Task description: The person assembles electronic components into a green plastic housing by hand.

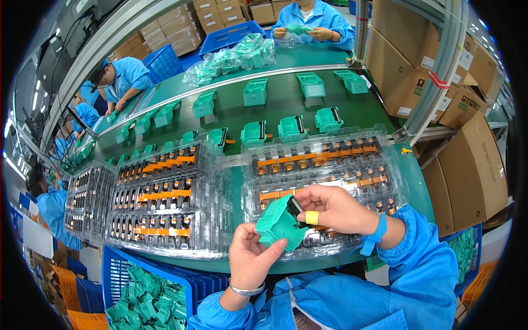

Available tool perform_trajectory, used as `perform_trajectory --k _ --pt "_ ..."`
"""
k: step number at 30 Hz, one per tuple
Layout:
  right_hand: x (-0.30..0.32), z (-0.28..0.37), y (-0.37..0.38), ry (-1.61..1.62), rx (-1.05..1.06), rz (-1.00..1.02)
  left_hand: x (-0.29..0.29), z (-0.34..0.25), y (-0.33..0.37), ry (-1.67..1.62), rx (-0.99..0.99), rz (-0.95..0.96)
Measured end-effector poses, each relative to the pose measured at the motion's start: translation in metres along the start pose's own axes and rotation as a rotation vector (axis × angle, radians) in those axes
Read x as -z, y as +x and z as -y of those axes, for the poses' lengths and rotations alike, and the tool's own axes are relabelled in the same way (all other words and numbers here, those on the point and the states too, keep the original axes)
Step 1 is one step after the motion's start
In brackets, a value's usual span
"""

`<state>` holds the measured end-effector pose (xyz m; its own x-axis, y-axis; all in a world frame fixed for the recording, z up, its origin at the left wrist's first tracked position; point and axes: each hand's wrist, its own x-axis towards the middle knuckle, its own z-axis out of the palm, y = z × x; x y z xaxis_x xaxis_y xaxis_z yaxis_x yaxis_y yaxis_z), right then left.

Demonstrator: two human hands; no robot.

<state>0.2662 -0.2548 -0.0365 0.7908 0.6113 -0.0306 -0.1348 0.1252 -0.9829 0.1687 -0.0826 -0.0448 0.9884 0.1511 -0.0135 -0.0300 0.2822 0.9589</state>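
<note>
My left hand is closed around a green plastic housing, thumb on its lower edge. The housing is tilted above a clear plastic tray. At its upper right edge sits a narrow black component. My right hand, with a yellow wrap on one finger, pinches at that component; its fingertips partly hide it. Below the hands lies the clear tray, holding rows of small black parts with orange flat strips.
More loaded clear trays lie to the left. Beyond, green housings stand in rows on a green conveyor. A blue crate of green housings is at lower left. Cardboard boxes stand right. Co-workers in blue sit across and left.
</note>
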Motion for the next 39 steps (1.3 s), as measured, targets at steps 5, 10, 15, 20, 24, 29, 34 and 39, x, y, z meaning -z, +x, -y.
perform_trajectory --k 5,10,15,20,24,29,34,39 --pt "0.013 0.000 0.000 -0.237 -0.042 0.064 -0.003 -0.003 0.001 0.027 -0.022 0.052" --pt "0.014 0.004 -0.002 -0.245 -0.070 0.065 -0.004 -0.003 0.004 0.039 -0.019 0.063" --pt "0.009 0.001 -0.003 -0.526 0.443 -0.075 -0.005 0.007 -0.002 0.104 -0.197 0.068" --pt "0.013 0.021 -0.013 -0.727 0.950 -0.134 -0.007 0.012 0.003 0.229 -0.547 0.056" --pt "0.018 0.041 -0.035 -0.889 1.153 -0.163 0.002 0.018 0.003 0.418 -0.560 0.041" --pt "0.056 0.074 -0.059 -1.171 1.152 -0.243 0.014 0.024 -0.002 0.763 -0.546 0.041" --pt "0.152 0.101 -0.033 -0.712 0.435 -0.769 0.012 0.029 -0.001 0.829 -0.598 0.008" --pt "0.281 0.059 0.038 -0.510 -0.044 -0.833 0.018 0.026 -0.006 0.952 -0.678 -0.018"
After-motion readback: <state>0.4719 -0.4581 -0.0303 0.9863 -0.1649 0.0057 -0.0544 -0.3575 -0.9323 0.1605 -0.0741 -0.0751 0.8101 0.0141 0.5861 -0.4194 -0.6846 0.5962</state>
